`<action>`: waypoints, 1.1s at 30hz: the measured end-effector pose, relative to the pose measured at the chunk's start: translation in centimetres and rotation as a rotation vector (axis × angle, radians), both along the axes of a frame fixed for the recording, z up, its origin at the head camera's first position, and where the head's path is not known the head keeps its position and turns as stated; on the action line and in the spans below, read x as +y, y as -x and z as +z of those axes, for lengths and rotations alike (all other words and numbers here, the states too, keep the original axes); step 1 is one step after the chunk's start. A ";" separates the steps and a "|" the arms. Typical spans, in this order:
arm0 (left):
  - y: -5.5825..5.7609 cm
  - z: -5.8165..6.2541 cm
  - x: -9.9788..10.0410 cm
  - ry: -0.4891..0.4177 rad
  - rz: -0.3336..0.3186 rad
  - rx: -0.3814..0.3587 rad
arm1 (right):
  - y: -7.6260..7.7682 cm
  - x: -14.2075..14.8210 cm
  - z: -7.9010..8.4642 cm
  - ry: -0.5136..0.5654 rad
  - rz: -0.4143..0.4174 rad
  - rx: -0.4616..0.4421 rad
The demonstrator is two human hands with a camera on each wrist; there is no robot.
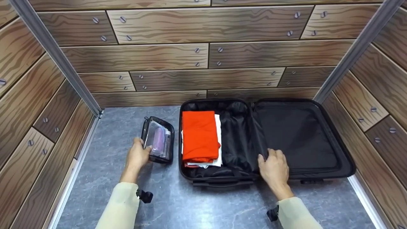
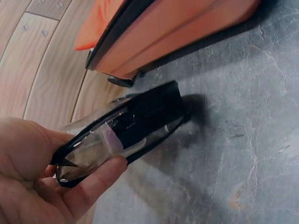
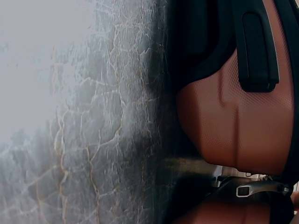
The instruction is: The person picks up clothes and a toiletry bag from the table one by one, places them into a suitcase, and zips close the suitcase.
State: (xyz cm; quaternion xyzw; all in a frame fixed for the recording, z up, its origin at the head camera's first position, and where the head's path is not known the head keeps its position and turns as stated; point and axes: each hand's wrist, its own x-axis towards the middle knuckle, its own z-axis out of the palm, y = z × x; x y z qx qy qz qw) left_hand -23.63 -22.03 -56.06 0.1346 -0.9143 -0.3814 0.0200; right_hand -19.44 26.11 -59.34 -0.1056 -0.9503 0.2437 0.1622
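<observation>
Left grip (image 1: pixel 137 156) snug on clear-windowed pouch (image 2: pixel 154 109), right grip (image 1: pixel 274 168) narrow on black suitcase flap (image 1: pixel 258 135)

The suitcase (image 3: pixel 252 126) is showing an orange-brown shell and black lining (image 1: pixel 237 133). Folded cloth (image 1: pixel 200 136) is showing red-orange above white fabric (image 1: pixel 218 140). The pouch (image 1: pixel 172 140) is pairing black trim with clear panels and purple contents (image 1: pixel 158 140). Sleeves (image 1: pixel 119 205) are looking pale yellow-green, walls (image 1: pixel 203 25) are bearing brown wood grain, and the tabletop (image 1: pixel 190 206) is displaying grey, pale-veined marbling.
</observation>
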 end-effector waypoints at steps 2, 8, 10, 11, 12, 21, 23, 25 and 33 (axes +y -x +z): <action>-0.3 0.4 0.0 0.040 0.001 0.012 | 0.0 0.0 0.0 -0.002 0.001 0.001; -0.9 2.0 -0.1 0.106 -0.003 0.072 | 0.1 0.0 0.0 0.002 -0.004 0.000; -1.2 2.7 0.0 0.109 0.004 0.096 | 0.1 0.0 0.0 0.002 -0.002 -0.004; -1.3 3.1 0.0 0.112 0.009 0.110 | 0.1 0.0 0.0 0.002 0.001 -0.007; -1.4 3.6 0.1 0.111 0.014 0.124 | 0.1 0.0 0.1 0.003 0.003 -0.009; -2.6 7.7 1.6 0.116 0.032 0.254 | 0.1 0.1 0.1 -0.003 0.008 -0.017; -2.9 8.5 2.2 0.117 0.028 0.289 | 0.1 0.0 0.1 -0.002 0.005 -0.015; -3.1 9.1 2.8 0.110 0.023 0.326 | 0.1 0.0 0.1 0.001 0.002 -0.016; -3.7 10.5 6.0 -0.037 -0.016 0.382 | 0.0 0.0 0.2 0.004 0.007 -0.034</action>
